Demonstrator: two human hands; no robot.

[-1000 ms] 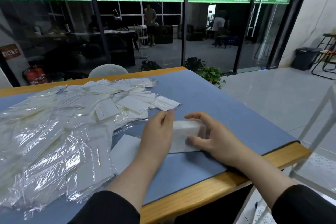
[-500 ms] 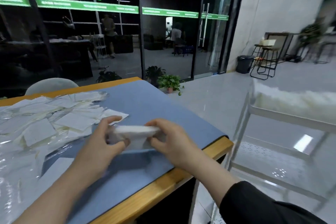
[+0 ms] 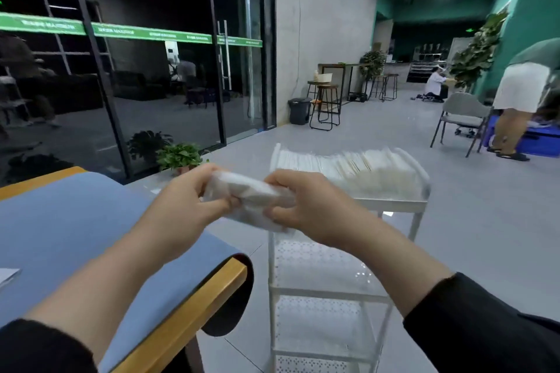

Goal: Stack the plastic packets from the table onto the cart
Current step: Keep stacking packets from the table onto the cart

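A bundle of white plastic packets hangs in the air between the table and the cart, gripped from both ends. My left hand curls round its left end and my right hand round its right end. Just beyond them stands the white cart, its top tray filled with rows of stacked white packets. The cart's lower perforated shelves hold nothing I can see. The table with its blue mat lies at the left, and one packet corner shows at its left edge.
The table's wooden edge runs close to the cart's left side. A potted plant stands by the glass wall. Farther off are a bin, stools, a grey chair and a standing person at the right.
Both hands lifted the packet bundle off the table and carried it right toward the cart. The view swung right, so the packet pile on the table left the frame.
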